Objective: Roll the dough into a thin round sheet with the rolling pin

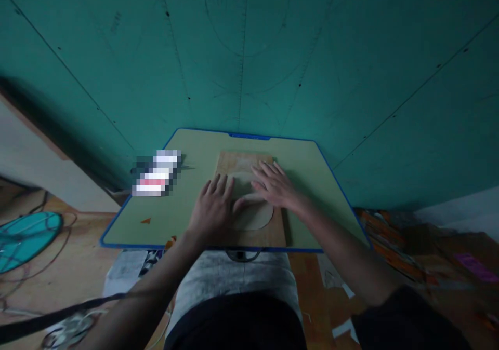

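A flat, pale, rounded sheet (pixel 255 219) lies on a wooden board (pixel 275 236); its material I cannot make out. My left hand (pixel 213 204) rests flat at the sheet's left side, fingers stretched forward and the thumb reaching toward its middle. On the upper right part of the sheet lies my right hand (pixel 272 186), palm down with the fingers spread. Neither hand grips anything. Under the board is a small pale-yellow table (pixel 315 199) with a blue rim.
A pixelated phone-like item (pixel 156 173) is on the table's left side, near small orange scraps (pixel 145 220). Behind rises a green wall (pixel 249 80) with drawn lines. Cables and a turquoise round item (pixel 31 241) lie on the floor at left, paper scraps (pixel 343 329) at right.
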{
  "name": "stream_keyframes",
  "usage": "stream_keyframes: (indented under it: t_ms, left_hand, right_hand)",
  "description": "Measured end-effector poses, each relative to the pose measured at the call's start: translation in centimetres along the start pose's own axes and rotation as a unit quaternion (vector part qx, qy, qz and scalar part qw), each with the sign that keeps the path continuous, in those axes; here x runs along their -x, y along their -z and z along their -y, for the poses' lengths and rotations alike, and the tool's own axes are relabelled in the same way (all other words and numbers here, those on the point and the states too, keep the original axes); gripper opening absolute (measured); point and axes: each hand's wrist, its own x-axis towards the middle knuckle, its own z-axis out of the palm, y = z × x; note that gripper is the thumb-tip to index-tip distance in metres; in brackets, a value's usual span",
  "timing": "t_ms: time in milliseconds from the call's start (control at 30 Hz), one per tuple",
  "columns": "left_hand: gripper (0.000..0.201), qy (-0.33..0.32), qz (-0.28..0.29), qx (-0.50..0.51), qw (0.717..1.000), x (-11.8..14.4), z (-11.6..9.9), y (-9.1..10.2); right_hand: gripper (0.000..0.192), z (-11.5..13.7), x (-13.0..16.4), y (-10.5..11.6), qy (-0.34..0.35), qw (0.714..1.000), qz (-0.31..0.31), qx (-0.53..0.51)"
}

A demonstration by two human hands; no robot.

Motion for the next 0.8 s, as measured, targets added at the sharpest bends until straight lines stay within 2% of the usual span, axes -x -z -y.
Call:
stream_keyframes:
  t_ms: [67,133,300,400,533,667,800]
  left_hand:
    - [0.056,0.017,0.006,-0.031,0.999,-1.4,0.9,0.1]
    - [0.056,0.002,0.000,-0.051,0.999,-0.8,0.8,0.2]
    - [0.050,-0.083,-0.046,-0.038,0.995,5.7,-2.3,0.5]
    - [0.057,-0.095,-0.054,-0.015,0.994,7.6,-3.8,0.7]
    - [0.047,-0.072,-0.038,0.018,0.996,6.1,-3.6,0.6]
    - [0.034,-0.066,-0.046,0.136,0.987,5.1,-1.6,1.5]
    - [0.030,0.059,-0.107,0.220,0.968,6.4,1.4,2.8]
  right_hand:
    - [0.057,0.3,-1.4,0.0,-0.018,1.000,0.000,0.008]
    - [0.057,0.8,-0.5,-0.1,-0.017,1.000,-0.009,0.010]
    - [0.056,2.2,7.4,-1.1,0.039,0.997,-0.059,-0.009]
    - [0.054,2.8,10.0,-1.3,0.038,0.995,-0.085,-0.018]
    - [0.050,4.7,8.4,-0.9,-0.002,0.995,-0.099,-0.005]
    - [0.043,7.3,5.1,-0.8,0.030,0.995,-0.090,-0.025]
    - [0.033,7.6,3.4,-1.3,0.031,0.994,-0.100,-0.033]
